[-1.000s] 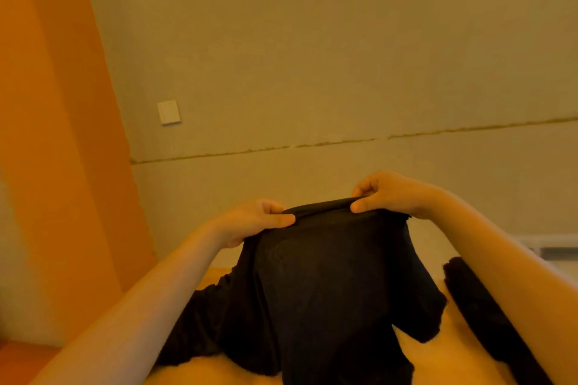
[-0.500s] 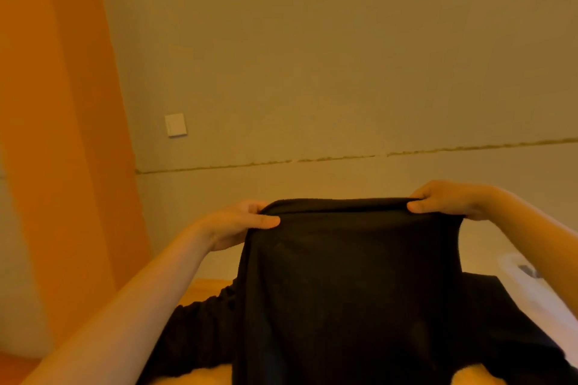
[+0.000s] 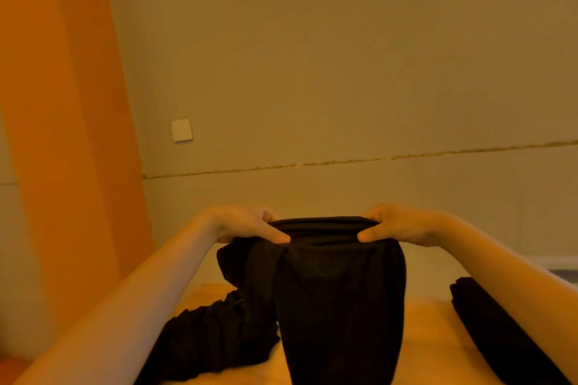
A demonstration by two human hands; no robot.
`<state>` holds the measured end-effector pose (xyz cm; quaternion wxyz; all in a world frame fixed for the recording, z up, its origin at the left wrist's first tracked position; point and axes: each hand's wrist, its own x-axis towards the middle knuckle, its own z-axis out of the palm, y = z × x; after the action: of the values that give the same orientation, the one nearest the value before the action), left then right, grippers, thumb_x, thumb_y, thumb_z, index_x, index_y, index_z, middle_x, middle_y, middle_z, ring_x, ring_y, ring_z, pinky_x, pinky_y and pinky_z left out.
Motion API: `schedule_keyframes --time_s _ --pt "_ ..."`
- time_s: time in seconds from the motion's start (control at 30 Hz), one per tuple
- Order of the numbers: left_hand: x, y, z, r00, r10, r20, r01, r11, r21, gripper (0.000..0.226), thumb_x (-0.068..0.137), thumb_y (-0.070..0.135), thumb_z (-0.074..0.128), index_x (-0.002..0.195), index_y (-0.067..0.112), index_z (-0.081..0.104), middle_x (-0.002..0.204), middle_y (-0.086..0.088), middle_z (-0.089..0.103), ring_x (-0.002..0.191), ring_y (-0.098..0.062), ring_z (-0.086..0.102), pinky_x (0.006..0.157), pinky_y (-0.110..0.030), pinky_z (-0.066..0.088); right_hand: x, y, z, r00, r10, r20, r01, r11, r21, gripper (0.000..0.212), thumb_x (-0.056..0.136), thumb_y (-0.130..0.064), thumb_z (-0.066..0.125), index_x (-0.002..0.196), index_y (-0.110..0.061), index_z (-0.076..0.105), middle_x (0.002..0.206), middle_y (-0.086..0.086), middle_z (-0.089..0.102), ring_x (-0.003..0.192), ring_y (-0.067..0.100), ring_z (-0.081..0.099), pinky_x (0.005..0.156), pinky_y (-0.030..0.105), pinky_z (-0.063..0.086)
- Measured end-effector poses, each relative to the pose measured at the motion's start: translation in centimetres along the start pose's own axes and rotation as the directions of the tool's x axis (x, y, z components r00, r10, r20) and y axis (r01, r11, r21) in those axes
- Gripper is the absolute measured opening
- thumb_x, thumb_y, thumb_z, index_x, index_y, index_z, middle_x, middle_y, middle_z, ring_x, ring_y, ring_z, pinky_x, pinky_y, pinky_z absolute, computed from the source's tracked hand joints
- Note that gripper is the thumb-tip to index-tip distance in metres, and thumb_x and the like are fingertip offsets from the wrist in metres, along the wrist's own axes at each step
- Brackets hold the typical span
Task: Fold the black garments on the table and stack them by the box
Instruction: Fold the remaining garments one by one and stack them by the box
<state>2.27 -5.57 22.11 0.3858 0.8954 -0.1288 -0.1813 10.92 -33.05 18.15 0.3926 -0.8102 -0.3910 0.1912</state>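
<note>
I hold a black garment (image 3: pixel 341 306) up in front of me by its top edge. My left hand (image 3: pixel 247 223) pinches the left end of that edge and my right hand (image 3: pixel 397 223) pinches the right end, thumbs toward me. The cloth hangs down in a narrow bunch onto the wooden table (image 3: pixel 425 328). Another crumpled black garment (image 3: pixel 206 337) lies on the table at lower left. A folded black garment (image 3: pixel 500 334) lies at the right, partly behind my right forearm. No box is in view.
A beige wall with a white switch plate (image 3: pixel 181 130) and a horizontal crack fills the background. An orange wall panel (image 3: pixel 62 134) stands at the left. A pale ledge (image 3: pixel 560 266) shows at the far right.
My hands have come closer together along the top edge, so the held garment now hangs narrower and bunched. The view has shifted slightly, and the folded garment at right shows again.
</note>
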Motion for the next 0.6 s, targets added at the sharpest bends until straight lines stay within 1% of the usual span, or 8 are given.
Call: schedule_keyframes --time_s 0.07,0.13,0.2,0.27,0.33,0.47,0.53,0.6 --pt "-0.1 -0.9 0.0 0.998 0.056 0.007 -0.054 0.984 -0.17 0.043 0.045 0.046 0.089 0.076 0.02 0.075 0.085 0.0 0.073 0.081 -0.013 0.07 0.07 -0.024 0.055 -0.6 0.7 -0.5 0.996 0.057 0.068 -0.056 0.998 -0.022 0.053 0.07 -0.048 0.074 0.107 -0.012 0.065 0.107 0.005 0.07 0.104 0.021 0.064 0.1 0.038 0.045" --pt "0.6 -0.9 0.5 0.991 0.137 0.004 -0.13 0.948 -0.29 0.039 0.054 0.036 0.087 0.087 0.018 0.076 0.095 -0.003 0.073 0.089 -0.017 0.069 0.074 -0.027 0.056 -1.1 0.5 -0.9 0.977 0.115 0.181 -0.107 0.993 -0.053 0.072 0.057 -0.057 0.079 0.113 -0.014 0.064 0.114 0.004 0.068 0.109 0.02 0.062 0.101 0.037 0.044" --pt "1.6 0.0 1.5 0.978 0.204 -0.036 -0.203 0.912 -0.355 0.032 0.065 0.023 0.083 0.095 0.016 0.074 0.1 -0.005 0.071 0.093 -0.02 0.068 0.077 -0.03 0.056 -0.9 -0.5 -0.3 0.968 0.046 0.247 -0.047 0.999 -0.002 0.078 0.055 -0.062 0.077 0.118 -0.02 0.061 0.122 0.001 0.063 0.115 0.02 0.058 0.1 0.035 0.044" --pt "2.5 1.2 2.4 0.964 0.24 -0.116 -0.266 0.897 -0.353 0.02 0.077 0.01 0.074 0.096 0.014 0.07 0.096 -0.004 0.071 0.089 -0.019 0.068 0.077 -0.031 0.057 0.0 -1.9 0.9 0.979 -0.055 0.196 0.03 0.991 0.128 0.08 0.058 -0.064 0.073 0.125 -0.025 0.053 0.128 -0.003 0.059 0.12 0.016 0.054 0.097 0.032 0.046" --pt "3.0 2.2 2.6 0.955 0.233 -0.182 -0.281 0.906 -0.317 0.018 0.08 0.006 0.066 0.098 0.012 0.065 0.092 -0.003 0.07 0.084 -0.017 0.068 0.076 -0.029 0.057 1.2 -2.9 2.2 0.987 -0.1 0.128 0.069 0.971 0.228 0.079 0.06 -0.057 0.074 0.126 -0.019 0.054 0.125 0.002 0.061 0.116 0.019 0.057 0.091 0.029 0.049" --pt "2.4 1.8 1.6 0.987 0.057 -0.15 -0.088 0.974 -0.209 0.03 0.081 0.009 0.068 0.11 0.008 0.059 0.108 -0.008 0.065 0.098 -0.023 0.065 0.088 -0.037 0.054 1.5 -2.6 1.9 0.997 -0.042 -0.066 0.056 0.97 0.237 0.073 0.041 -0.056 0.083 0.097 -0.012 0.069 0.097 0.006 0.071 0.09 0.017 0.068 0.074 0.023 0.053" --pt "1.8 0.8 1.1 0.996 -0.041 -0.078 0.028 0.987 -0.159 0.047 0.07 0.02 0.081 0.111 0.008 0.061 0.109 -0.009 0.067 0.102 -0.025 0.065 0.092 -0.039 0.052 1.0 -1.6 1.2 0.992 -0.024 -0.127 0.054 0.969 0.24 0.057 0.054 -0.049 0.079 0.095 -0.011 0.069 0.096 0.008 0.071 0.089 0.018 0.068 0.078 0.027 0.054" --pt "1.6 -0.4 0.5 0.998 -0.041 -0.055 0.03 0.981 -0.192 0.057 0.051 0.035 0.09 0.098 0.01 0.069 0.098 -0.009 0.07 0.094 -0.023 0.067 0.086 -0.036 0.054 0.4 -0.9 0.8 0.987 0.0 -0.16 0.034 0.978 0.206 0.035 0.073 -0.034 0.069 0.098 -0.01 0.068 0.098 0.009 0.071 0.093 0.021 0.068 0.085 0.032 0.053"
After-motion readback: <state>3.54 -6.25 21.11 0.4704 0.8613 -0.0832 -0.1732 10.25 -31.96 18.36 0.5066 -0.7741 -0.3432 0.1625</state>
